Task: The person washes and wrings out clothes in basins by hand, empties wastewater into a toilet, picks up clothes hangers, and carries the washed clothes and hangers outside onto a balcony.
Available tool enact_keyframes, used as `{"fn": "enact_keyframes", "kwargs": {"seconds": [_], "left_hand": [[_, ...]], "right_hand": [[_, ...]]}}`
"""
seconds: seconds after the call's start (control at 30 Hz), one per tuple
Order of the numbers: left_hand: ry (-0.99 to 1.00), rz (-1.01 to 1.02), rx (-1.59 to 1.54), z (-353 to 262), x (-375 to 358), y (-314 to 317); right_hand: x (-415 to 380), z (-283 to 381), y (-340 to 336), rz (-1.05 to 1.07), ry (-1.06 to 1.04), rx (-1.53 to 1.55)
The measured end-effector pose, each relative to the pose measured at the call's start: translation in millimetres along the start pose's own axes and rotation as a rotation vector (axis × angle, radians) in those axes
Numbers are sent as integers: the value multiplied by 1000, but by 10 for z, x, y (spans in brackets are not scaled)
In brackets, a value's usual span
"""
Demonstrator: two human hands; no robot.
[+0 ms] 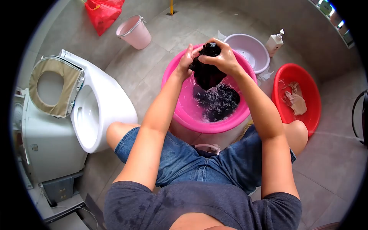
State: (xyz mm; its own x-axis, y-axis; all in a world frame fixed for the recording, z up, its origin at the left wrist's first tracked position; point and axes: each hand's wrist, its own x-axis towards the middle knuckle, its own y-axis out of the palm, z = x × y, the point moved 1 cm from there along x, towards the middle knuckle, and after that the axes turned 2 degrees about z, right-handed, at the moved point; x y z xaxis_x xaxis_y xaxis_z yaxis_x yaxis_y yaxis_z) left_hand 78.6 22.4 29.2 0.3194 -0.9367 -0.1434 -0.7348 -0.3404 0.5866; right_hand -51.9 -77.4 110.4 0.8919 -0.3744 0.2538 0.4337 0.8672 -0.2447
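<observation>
A black cloth (pixel 207 76) is held up over the big pink tub (pixel 214 129) by both hands. It is gripped on its left side by the left hand (pixel 186 62), whose fingers are pointed up. Its right side is held by the right hand (pixel 223 57), with the thumb and fingers bent around it. The cloth is wet and shiny at the top, and its lower part is hung down above the water.

Inside the pink tub, more dark cloth (pixel 218 103) is seen in the water, with white bubbles spread over it. Whether it is one piece or more cannot be told.

Behind the pink tub, a bit to its right, a pale purple basin (pixel 249 44) is set on the floor (pixel 161 61). Farther to the right of the pink tub, a white pump bottle (pixel 273 45) is stood. A red tub (pixel 315 115) is placed to the right of the pink tub, and a pale cloth (pixel 298 103) is laid in it. A light pink bucket (pixel 137 37) is seen behind the pink tub, to its left. Well to the left of the pink tub, a white toilet (pixel 117 115) is seen.
</observation>
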Motion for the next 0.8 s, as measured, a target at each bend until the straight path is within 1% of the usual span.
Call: {"fn": "enact_keyframes", "kwargs": {"seconds": [0.03, 0.07, 0.17, 0.2, 0.27, 0.3, 0.33, 0.4, 0.5, 0.53, 0.6, 0.63, 0.67, 0.7, 0.73, 0.8], "left_hand": [[-92, 25, 1, 128, 10, -130], [-172, -25, -31, 290, 46, -344], [-185, -146, 28, 531, 110, -621], [-329, -336, 170, 611, 139, -799], [-468, -223, 281, 953, 166, -1163], [-535, -166, 337, 993, 152, -1182], [-596, -172, 274, 1039, 128, -1207], [-721, -186, 144, 1029, -167, -875], [-619, 307, -432, 922, -386, -404], [-492, 253, -480, 900, -338, -331], [-234, 143, -569, 895, -245, -212], [-97, 43, -629, 882, -237, -188], [-52, -70, -727, 796, -217, -139], [-8, -183, -824, 722, -181, -116], [2, -264, -764, 698, -109, -222], [197, -235, -599, 723, 69, -494]], "right_hand": [[42, -58, -43, 29, -19, 29], [78, -99, -82, 50, -34, 46], [133, -209, -195, 83, -52, 96], [132, -204, -223, 87, -41, 113], [157, -200, -242, 102, -55, 137], [169, -174, -223, 126, -84, 129], [185, -143, -189, 147, -114, 121], [172, -73, -94, 181, -190, 75], [149, -39, 14, 219, -271, 41], [152, -46, 9, 208, -295, 34], [142, -125, -58, 139, -274, 90], [148, -202, -112, 95, -266, 137], [158, -323, -176, 12, -231, 127], [178, -476, -236, -131, -240, 127], [160, -631, -293, -232, -123, 236], [102, -925, -364, -431, 95, 453]]}}
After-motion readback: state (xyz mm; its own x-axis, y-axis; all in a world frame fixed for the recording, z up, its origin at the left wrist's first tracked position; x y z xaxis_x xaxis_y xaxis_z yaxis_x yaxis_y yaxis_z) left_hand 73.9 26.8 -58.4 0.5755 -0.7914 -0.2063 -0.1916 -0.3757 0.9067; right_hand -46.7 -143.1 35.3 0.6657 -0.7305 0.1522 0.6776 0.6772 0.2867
